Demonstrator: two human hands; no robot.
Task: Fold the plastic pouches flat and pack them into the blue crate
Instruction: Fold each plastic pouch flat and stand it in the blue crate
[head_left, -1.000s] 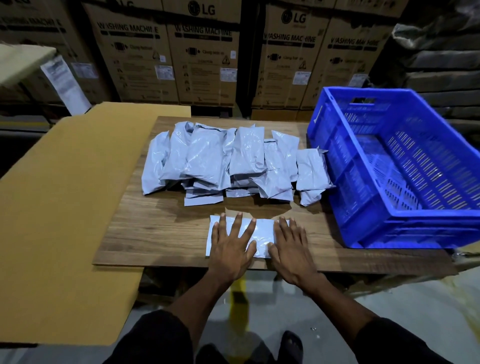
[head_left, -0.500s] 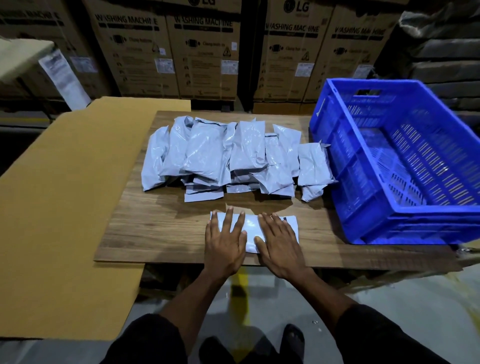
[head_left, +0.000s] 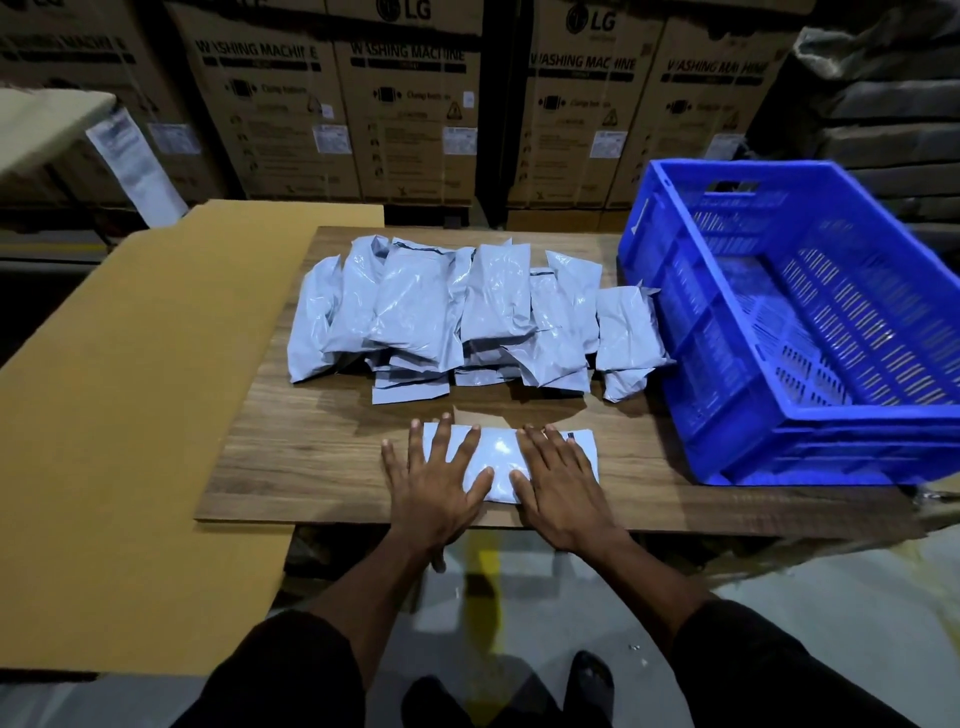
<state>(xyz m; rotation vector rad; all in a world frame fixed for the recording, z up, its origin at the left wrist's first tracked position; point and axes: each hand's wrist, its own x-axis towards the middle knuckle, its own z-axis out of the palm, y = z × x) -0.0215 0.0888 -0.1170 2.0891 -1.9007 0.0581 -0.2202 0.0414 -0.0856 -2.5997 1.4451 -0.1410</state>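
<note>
Single pouch (head_left: 501, 460) at near edge of desk (head_left: 311, 457), left hand (head_left: 434, 488) and right hand (head_left: 563, 491) flat on it, side by side. Pile of pouches (head_left: 457, 317) behind it, mid-desk. Crate (head_left: 810, 322) at desk's right end, just right of pile. Cardboard sheet (head_left: 130, 415) left of desk. Boxes (head_left: 405, 114) stacked behind.

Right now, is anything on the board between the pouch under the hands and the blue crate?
Nothing visible. The pouch lies flat under the left hand and right hand; bare wooden board runs from it to the blue crate. The pile of pouches lies farther back. Only the crate's near wall needs clearing.
</note>
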